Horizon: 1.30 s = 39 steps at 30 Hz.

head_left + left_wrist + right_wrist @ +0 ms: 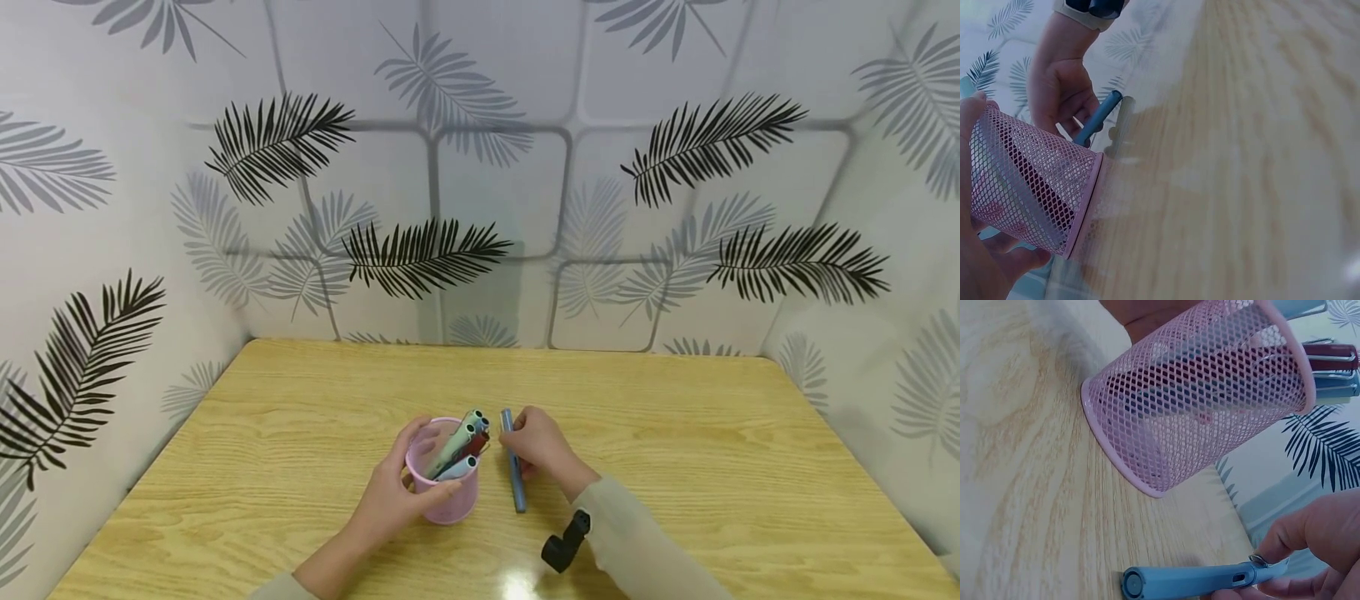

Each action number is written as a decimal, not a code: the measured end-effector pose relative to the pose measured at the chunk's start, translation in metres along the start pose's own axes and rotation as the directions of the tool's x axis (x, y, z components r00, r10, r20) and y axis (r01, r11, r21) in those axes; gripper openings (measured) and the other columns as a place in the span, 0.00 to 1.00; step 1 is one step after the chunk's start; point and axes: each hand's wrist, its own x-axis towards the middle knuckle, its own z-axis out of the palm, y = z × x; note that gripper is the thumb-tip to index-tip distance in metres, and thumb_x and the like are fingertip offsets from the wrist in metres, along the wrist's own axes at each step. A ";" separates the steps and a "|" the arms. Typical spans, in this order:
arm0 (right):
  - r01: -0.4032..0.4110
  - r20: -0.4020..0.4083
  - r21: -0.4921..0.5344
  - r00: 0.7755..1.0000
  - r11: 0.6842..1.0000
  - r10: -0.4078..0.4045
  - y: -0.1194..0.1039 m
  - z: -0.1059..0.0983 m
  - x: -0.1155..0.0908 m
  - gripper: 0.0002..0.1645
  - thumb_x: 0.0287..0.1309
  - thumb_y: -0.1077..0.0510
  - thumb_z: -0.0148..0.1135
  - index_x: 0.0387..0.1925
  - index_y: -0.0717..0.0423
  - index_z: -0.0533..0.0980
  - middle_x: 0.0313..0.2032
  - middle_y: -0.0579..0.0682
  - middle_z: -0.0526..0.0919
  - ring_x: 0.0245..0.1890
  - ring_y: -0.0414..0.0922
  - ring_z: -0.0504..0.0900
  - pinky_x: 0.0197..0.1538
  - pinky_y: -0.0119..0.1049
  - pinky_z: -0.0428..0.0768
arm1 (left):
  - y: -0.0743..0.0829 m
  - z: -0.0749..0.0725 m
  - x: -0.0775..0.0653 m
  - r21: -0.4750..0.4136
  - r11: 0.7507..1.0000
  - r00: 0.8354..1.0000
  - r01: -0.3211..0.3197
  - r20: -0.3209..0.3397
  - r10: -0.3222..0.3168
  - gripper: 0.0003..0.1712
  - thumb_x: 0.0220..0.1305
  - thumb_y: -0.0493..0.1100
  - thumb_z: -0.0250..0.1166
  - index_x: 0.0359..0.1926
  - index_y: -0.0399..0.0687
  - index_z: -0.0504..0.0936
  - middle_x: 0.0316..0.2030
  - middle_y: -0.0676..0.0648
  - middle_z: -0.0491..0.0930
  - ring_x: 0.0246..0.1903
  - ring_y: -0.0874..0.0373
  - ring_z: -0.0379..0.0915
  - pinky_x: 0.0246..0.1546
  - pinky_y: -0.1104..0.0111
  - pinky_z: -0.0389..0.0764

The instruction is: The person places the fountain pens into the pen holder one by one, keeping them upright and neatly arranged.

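My left hand [388, 492] grips a pink mesh pen cup [452, 504], thumb along the near side and fingers round the far left of the rim. Several pens lean to the right inside it, among them a pale green pen [452, 450], a dark red pen [1329, 357] and a light blue one [457, 472]. Just right of the cup, my right hand [546, 446] pinches a blue pen [517, 483] between thumb and fingers near its clip. That pen points away from me, close over the table, with its round end [1134, 583] showing in the right wrist view.
The wood-grain table [675, 500] reaches back to a wall [495, 300] with a leaf pattern, and similar walls flank it. A black wrist camera [564, 543] juts from the right sleeve [637, 542]. Light glares off the near table surface.
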 end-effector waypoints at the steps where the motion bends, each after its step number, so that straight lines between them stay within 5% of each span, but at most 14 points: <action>1: 0.006 0.001 0.009 1.000 1.000 -0.006 0.000 -0.001 -0.001 0.11 0.54 0.59 0.59 0.34 0.63 0.69 0.19 0.53 0.73 0.15 0.45 0.74 0.18 0.37 0.79 | 0.001 0.000 0.000 0.001 1.000 1.000 -0.002 0.001 0.002 0.48 0.49 0.40 0.73 0.68 0.51 0.57 0.62 0.41 0.64 0.60 0.41 0.61 0.53 0.47 0.69; 4: 0.014 -0.003 0.037 1.000 0.999 -0.013 0.000 -0.004 -0.005 0.13 0.55 0.60 0.59 0.39 0.64 0.69 0.20 0.54 0.74 0.13 0.45 0.75 0.18 0.37 0.80 | -0.003 0.001 0.001 0.000 1.000 1.000 -0.010 0.001 0.010 0.48 0.49 0.40 0.73 0.68 0.51 0.57 0.62 0.40 0.64 0.60 0.40 0.61 0.53 0.47 0.70; 11: 0.073 -0.035 0.170 0.997 0.983 -0.068 -0.005 -0.010 -0.015 0.15 0.56 0.63 0.57 0.44 0.65 0.67 0.30 0.57 0.75 0.12 0.45 0.73 0.20 0.41 0.81 | -0.027 0.001 0.007 0.035 0.999 1.000 -0.008 -0.027 0.009 0.48 0.47 0.45 0.75 0.65 0.69 0.59 0.61 0.49 0.66 0.58 0.46 0.65 0.51 0.51 0.73; 23: 0.188 -0.091 0.277 0.981 0.942 -0.168 -0.007 -0.015 -0.026 0.16 0.53 0.65 0.57 0.44 0.65 0.68 0.31 0.57 0.76 0.17 0.53 0.79 0.22 0.44 0.82 | -0.029 0.001 0.008 0.030 0.999 0.999 -0.024 -0.024 0.024 0.48 0.47 0.45 0.75 0.65 0.70 0.59 0.61 0.49 0.65 0.58 0.47 0.65 0.51 0.54 0.74; 39: 0.328 -0.218 0.385 0.941 0.863 -0.260 -0.021 -0.024 -0.044 0.15 0.55 0.65 0.56 0.45 0.64 0.68 0.35 0.59 0.75 0.22 0.50 0.80 0.22 0.42 0.81 | 0.004 0.000 -0.001 0.006 1.000 1.000 0.013 -0.005 -0.013 0.47 0.49 0.41 0.73 0.67 0.56 0.58 0.63 0.41 0.63 0.59 0.41 0.62 0.53 0.47 0.70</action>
